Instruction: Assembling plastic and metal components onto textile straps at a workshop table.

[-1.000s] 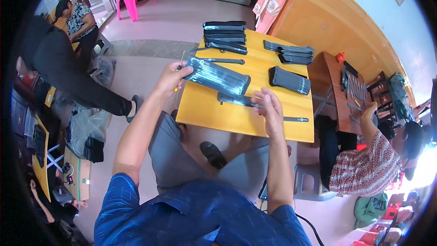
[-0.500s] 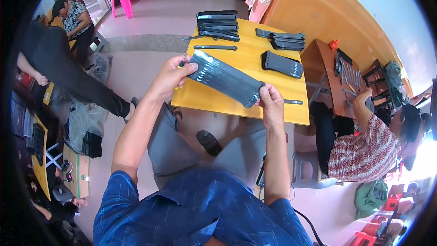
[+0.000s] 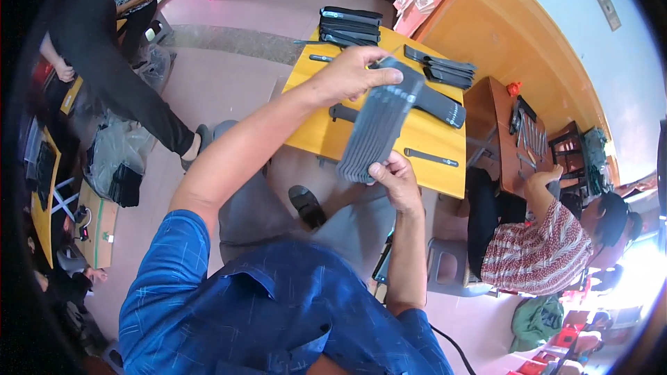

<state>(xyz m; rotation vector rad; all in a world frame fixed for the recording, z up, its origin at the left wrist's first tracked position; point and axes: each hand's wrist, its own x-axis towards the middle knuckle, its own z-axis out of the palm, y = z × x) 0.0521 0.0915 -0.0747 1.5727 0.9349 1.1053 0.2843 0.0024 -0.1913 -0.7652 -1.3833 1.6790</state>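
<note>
A bundle of dark grey flat straps (image 3: 381,121) is held upright and slanted over the yellow table (image 3: 438,179). My left hand (image 3: 356,76) is closed on its upper end, with the thumb on top; a thin metal shaft sticks out beside these fingers. My right hand (image 3: 397,179) pinches the lower end. Behind the bundle lies another stack of straps (image 3: 445,107), partly covered. A single strap (image 3: 431,157) lies right of my right hand, and another strap (image 3: 342,112) is partly hidden by the bundle.
Strap piles stand at the table's back left (image 3: 351,26) and back right (image 3: 448,73). At right, a seated person (image 3: 535,250) works at a brown table (image 3: 497,121) holding long thin items. A dark-trousered person (image 3: 121,73) and a plastic bag (image 3: 118,146) are at left.
The bundle has turned from nearly level to steep. My left hand has moved right and up over the table; my right hand has dropped lower. The view has shifted a little.
</note>
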